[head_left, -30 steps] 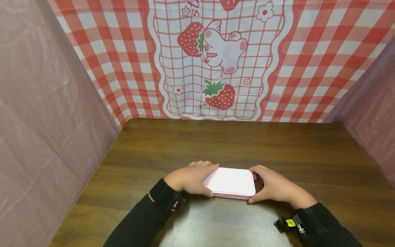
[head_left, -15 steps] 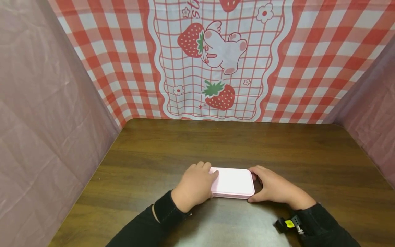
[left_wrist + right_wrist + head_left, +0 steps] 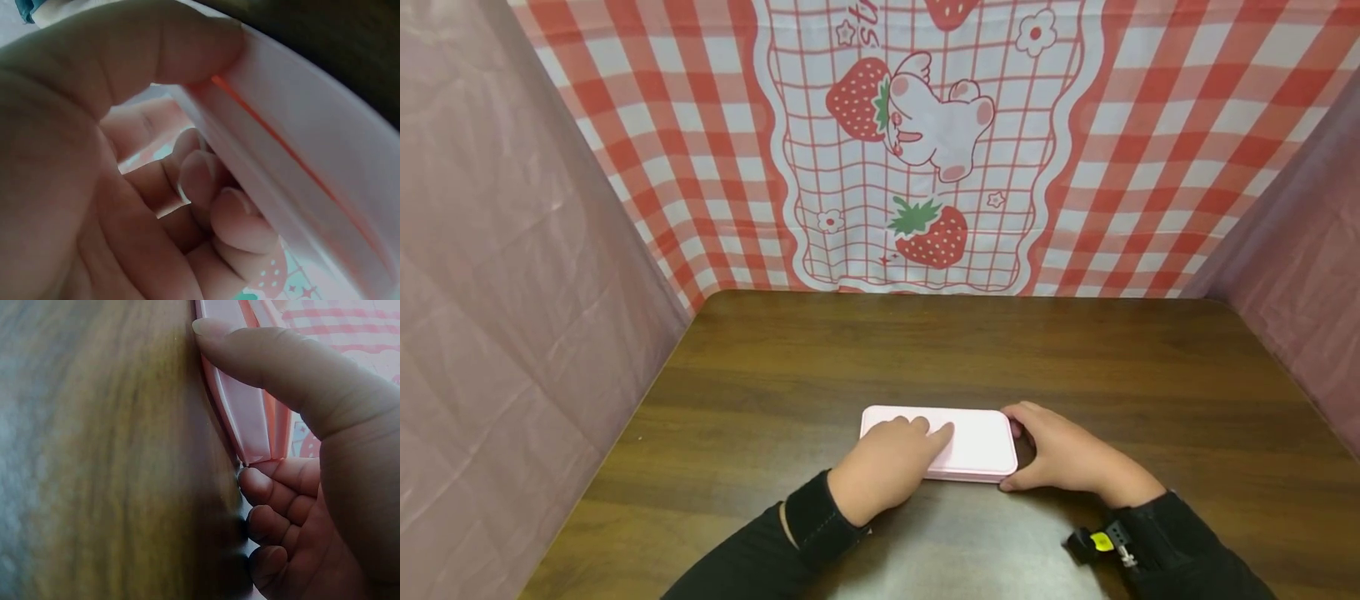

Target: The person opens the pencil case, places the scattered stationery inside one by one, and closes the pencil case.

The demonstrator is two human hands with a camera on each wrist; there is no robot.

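Observation:
A flat, pale pink case (image 3: 981, 442) with rounded corners lies on the wooden table, lid side up. In the left wrist view an orange line runs along the seam of its side. Over its left half sits my left hand (image 3: 886, 462), index finger stretched across the lid. The thumb (image 3: 206, 47) of that hand is at the case's side edge, while the other fingers (image 3: 240, 219) curl with their tips at the lid. My right hand (image 3: 1063, 454) grips the right end, with the thumb (image 3: 250, 353) on the near side and fingers round the far corner.
The brown table (image 3: 737, 367) extends all round the case. A red-and-white checked cloth (image 3: 715, 167) with strawberries hangs at its back edge, and pinkish curtains (image 3: 527, 333) hang at both sides. Black straps and sleeves cover both wrists.
My left hand has left the left end of the case and moved right and onto the lid, uncovering the left corner. The right hand and the case have stayed nearly still.

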